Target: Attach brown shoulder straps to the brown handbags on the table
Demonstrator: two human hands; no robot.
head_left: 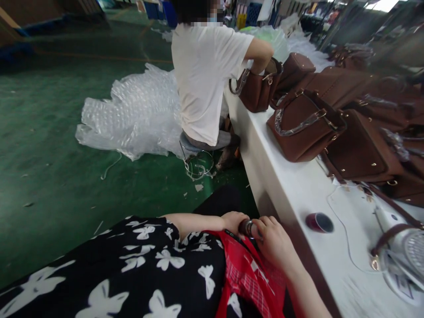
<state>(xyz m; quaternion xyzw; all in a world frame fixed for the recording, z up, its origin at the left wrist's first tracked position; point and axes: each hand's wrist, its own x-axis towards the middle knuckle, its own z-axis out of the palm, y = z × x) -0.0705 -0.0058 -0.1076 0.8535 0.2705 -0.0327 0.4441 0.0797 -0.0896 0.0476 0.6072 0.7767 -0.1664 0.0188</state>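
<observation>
My left hand (233,221) is closed around one end of a small dark cylindrical item with a shiny metal band (247,228), held just above my lap. From the other side, my right hand (272,238) has its fingers curled over the same item. Its exact kind I cannot make out, since both hands cover much of it. Below them a red checked cloth (247,278) with straps lies over my lap, beside the table edge.
On the white table (281,185) are several brown handbags (304,128), a dark red cup (319,222), a white cable and a small fan (410,251). A co-worker (205,79) sits on a stool ahead, reaching into a bag. Bubble wrap (139,115) lies on the green floor.
</observation>
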